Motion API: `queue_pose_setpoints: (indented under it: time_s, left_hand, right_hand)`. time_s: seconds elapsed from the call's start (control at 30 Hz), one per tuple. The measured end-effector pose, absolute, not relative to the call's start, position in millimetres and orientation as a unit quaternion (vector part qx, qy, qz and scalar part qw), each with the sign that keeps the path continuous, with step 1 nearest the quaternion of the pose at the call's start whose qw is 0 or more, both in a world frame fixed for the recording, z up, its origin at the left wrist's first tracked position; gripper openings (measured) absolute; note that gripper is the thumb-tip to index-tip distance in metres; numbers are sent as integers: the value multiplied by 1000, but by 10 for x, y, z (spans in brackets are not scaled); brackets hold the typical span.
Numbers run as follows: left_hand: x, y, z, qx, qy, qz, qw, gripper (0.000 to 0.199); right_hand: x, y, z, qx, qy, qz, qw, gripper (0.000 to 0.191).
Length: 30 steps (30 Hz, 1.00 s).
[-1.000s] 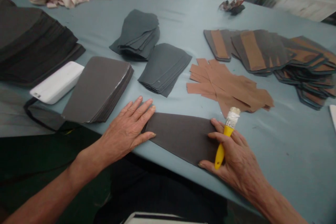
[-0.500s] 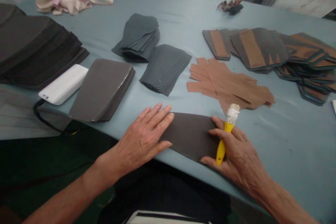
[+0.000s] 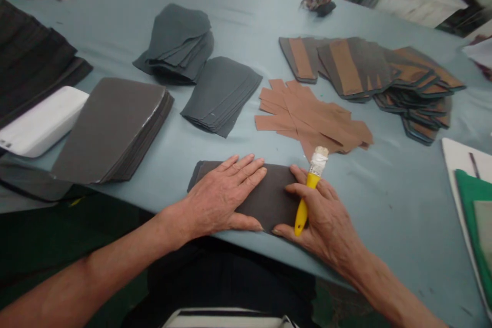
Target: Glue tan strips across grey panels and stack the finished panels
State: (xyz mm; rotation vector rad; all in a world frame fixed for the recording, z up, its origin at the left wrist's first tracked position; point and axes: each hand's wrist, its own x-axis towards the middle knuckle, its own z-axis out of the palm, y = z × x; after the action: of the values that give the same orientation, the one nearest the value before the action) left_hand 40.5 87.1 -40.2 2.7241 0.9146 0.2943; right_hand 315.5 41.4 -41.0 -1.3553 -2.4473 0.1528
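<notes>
A dark brown-grey panel (image 3: 273, 195) lies flat at the table's front edge, wider toward its right end. My left hand (image 3: 221, 197) rests palm down across its middle, fingers stretched out. At the panel's right end, my right hand (image 3: 332, 223) spans its edge with thumb and fingers. Held in that same hand is a paintbrush (image 3: 312, 180) with a yellow handle, its whitish bristles pointing away from me. Just beyond the panel is a loose pile of brown strips (image 3: 307, 118).
Stacked dark panels (image 3: 111, 123) and a white oblong device (image 3: 42, 120) sit on the left. Two piles of grey-green pieces (image 3: 221, 92) lie mid-table. Panels with brown strips (image 3: 357, 69) overlap at the back right. A white board (image 3: 455, 159) with green material is at the right edge.
My left hand has slid rightward over the panel, leaving the panel's left end visible behind it. My right hand keeps the brush at the right end. The view has turned to the right.
</notes>
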Motion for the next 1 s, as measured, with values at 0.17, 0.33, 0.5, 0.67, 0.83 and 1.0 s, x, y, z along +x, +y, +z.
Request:
queue_pose_setpoints:
  time_s: [0.17, 0.33, 0.5, 0.67, 0.83, 1.0]
  left_hand:
    - [419, 873, -411, 937, 314, 98, 115, 101]
    - [426, 879, -403, 936, 315, 93, 122, 101]
    - [431, 875, -397, 935, 316, 89, 130, 97]
    - [432, 868, -397, 931, 321, 97, 143, 95]
    - [432, 841, -378, 929, 321, 107, 149, 97]
    - [436, 823, -358, 924, 334, 125, 140, 92]
  right_hand:
    - [3199, 371, -340, -500, -841, 78, 188, 66]
    - [3065, 300, -283, -476, -852, 54, 211, 62]
    - [2921, 326, -377, -458, -867, 41, 191, 57]
    - [2928, 333, -474, -459, -863, 68, 201, 60]
    - [2946, 325, -529, -454, -863, 54, 215, 57]
    - [3061, 313, -628, -441, -861, 71, 241, 54]
